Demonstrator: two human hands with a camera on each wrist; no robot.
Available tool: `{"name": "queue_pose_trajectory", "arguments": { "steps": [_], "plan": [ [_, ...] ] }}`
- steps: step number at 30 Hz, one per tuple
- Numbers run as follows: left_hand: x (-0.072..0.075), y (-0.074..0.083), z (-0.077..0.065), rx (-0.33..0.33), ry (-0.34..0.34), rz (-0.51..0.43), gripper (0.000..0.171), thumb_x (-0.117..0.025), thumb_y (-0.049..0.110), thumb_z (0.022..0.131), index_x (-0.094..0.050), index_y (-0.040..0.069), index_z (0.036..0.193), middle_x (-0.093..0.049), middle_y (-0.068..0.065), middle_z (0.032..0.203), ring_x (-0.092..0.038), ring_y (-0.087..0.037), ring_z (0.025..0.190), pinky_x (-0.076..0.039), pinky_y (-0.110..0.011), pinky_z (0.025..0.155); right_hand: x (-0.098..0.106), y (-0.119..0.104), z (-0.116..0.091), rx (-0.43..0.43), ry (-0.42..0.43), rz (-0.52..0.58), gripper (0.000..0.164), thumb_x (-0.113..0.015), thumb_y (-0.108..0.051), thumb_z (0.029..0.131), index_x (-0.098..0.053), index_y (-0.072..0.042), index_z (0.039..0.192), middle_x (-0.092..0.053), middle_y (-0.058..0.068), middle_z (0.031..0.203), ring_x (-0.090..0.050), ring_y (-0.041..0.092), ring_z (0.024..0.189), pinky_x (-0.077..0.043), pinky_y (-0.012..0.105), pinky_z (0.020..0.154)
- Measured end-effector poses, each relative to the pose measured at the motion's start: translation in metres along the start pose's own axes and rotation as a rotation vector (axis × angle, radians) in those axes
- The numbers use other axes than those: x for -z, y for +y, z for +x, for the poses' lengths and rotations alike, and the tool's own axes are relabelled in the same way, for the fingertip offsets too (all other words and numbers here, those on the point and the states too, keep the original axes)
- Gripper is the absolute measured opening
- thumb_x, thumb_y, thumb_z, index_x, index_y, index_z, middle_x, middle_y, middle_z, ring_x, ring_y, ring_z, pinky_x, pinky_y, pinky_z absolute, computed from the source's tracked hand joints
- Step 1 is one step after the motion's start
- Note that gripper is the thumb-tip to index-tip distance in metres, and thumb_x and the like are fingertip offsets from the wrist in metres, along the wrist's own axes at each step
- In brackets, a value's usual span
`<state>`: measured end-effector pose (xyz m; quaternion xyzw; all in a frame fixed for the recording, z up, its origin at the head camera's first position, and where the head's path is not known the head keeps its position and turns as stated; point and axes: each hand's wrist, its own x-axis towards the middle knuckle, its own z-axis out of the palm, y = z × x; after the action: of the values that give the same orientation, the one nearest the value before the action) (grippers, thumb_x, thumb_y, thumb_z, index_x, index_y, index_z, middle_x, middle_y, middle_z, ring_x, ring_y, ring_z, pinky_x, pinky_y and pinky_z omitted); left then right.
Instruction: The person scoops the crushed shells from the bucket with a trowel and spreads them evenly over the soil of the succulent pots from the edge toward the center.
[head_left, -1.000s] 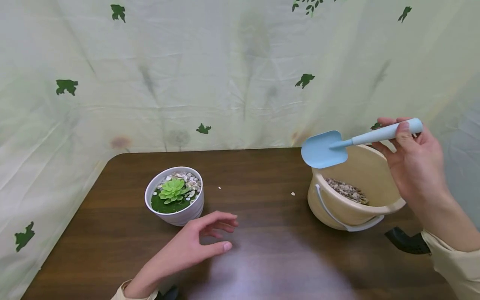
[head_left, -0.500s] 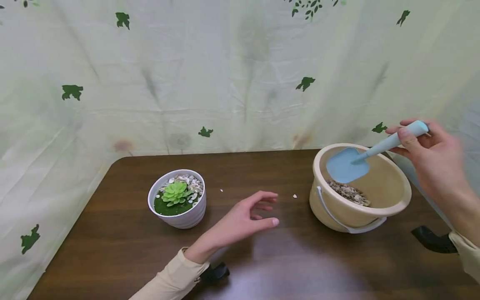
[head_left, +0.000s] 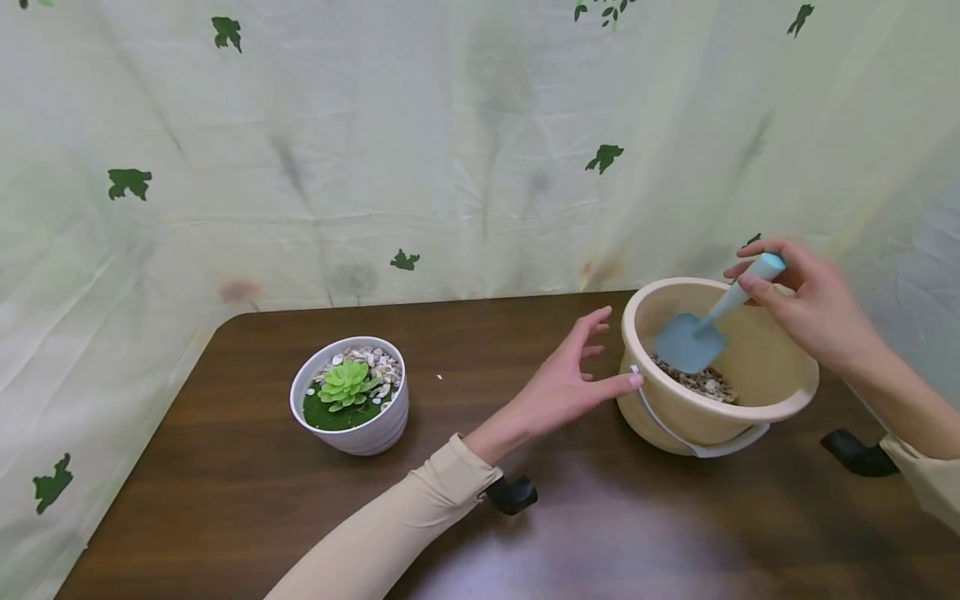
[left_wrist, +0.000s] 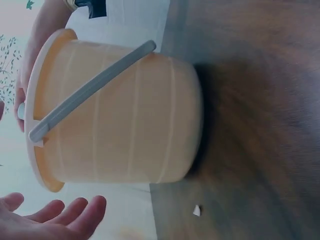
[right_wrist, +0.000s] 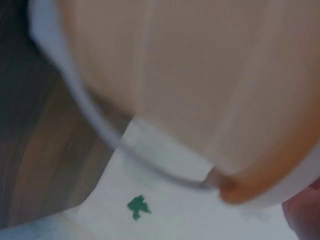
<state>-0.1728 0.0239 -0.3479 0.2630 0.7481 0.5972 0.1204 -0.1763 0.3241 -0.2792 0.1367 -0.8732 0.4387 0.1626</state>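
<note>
A small light-blue trowel [head_left: 691, 342] slants down into the beige bucket [head_left: 780, 413], its blade just over the gravel [head_left: 701, 382] at the bottom. Fingers and thumb of my right hand [head_left: 813, 304] pinch the trowel's handle near its end, above the bucket's far right rim. My left hand [head_left: 558, 379] reaches to the bucket's left side, fingers spread and relaxed, holding nothing; its thumb tip overlaps the rim in the head view. In the left wrist view, the left fingers [left_wrist: 89, 215] are beside the bucket wall [left_wrist: 115, 115]. The grey bucket handle [head_left: 720, 451] hangs down in front.
A white pot [head_left: 367, 437] with a green succulent [head_left: 347, 384] and pale pebbles [head_left: 382, 367] stands on the left of the brown wooden table [head_left: 225, 492]. A tiny white chip [left_wrist: 197, 210] lies on the table by the bucket. A leaf-printed curtain [head_left: 450, 150] hangs behind.
The right hand has lowered the trowel from above the bucket's left rim down into the bucket. My left hand has moved right, from near the succulent pot to the bucket's side.
</note>
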Motion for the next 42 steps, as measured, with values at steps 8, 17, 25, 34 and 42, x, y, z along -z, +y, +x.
{"name": "queue_pose_trajectory", "arguments": {
  "steps": [8,17,25,34,42],
  "plan": [
    [-0.010,0.000,0.030,-0.054,-0.068,0.014,0.089,-0.079,0.039,0.081,-0.028,0.035,0.153,-0.034,0.011,0.148,-0.040,-0.013,0.131,-0.042,-0.034,0.098,0.002,0.018,-0.005,0.025,-0.083,-0.199,0.030,-0.066,0.001,0.092,-0.059,-0.008,0.120,-0.066,-0.005,0.105,-0.061,-0.005,0.086,-0.048,0.013,0.066],
    [-0.012,-0.004,0.048,-0.049,-0.099,-0.023,0.097,-0.084,0.031,0.078,-0.025,0.026,0.154,-0.038,0.003,0.148,-0.044,-0.012,0.126,-0.035,-0.030,0.104,0.002,0.014,-0.005,-0.005,-0.207,-0.254,0.033,-0.062,-0.005,0.096,-0.056,-0.011,0.128,-0.068,0.013,0.107,-0.066,0.010,0.078,-0.051,0.018,0.065],
    [-0.012,-0.006,0.048,-0.054,-0.125,0.001,0.095,-0.082,0.033,0.079,-0.024,0.027,0.154,-0.044,0.001,0.145,-0.047,-0.009,0.125,-0.038,-0.031,0.102,-0.014,0.013,-0.008,-0.126,-0.310,-0.017,0.024,-0.057,-0.009,0.100,-0.049,0.001,0.120,-0.063,0.023,0.105,-0.067,0.016,0.083,-0.057,0.036,0.068],
    [-0.014,-0.009,0.047,-0.043,-0.132,-0.030,0.094,-0.082,0.032,0.080,-0.024,0.033,0.154,-0.042,0.005,0.146,-0.044,-0.009,0.127,-0.038,-0.029,0.099,-0.028,0.017,0.005,-0.407,-0.317,0.163,0.038,-0.056,-0.025,0.102,-0.044,0.006,0.121,-0.067,0.007,0.103,-0.069,0.013,0.087,-0.056,0.044,0.075],
    [-0.014,-0.011,0.047,-0.044,-0.136,-0.050,0.094,-0.082,0.031,0.080,-0.023,0.036,0.153,-0.041,0.006,0.147,-0.043,-0.008,0.127,-0.038,-0.030,0.098,-0.026,0.017,0.006,-0.480,-0.266,0.302,0.039,-0.057,-0.026,0.101,-0.048,0.007,0.119,-0.071,-0.005,0.096,-0.070,0.016,0.082,-0.057,0.039,0.073]
  ]
}}
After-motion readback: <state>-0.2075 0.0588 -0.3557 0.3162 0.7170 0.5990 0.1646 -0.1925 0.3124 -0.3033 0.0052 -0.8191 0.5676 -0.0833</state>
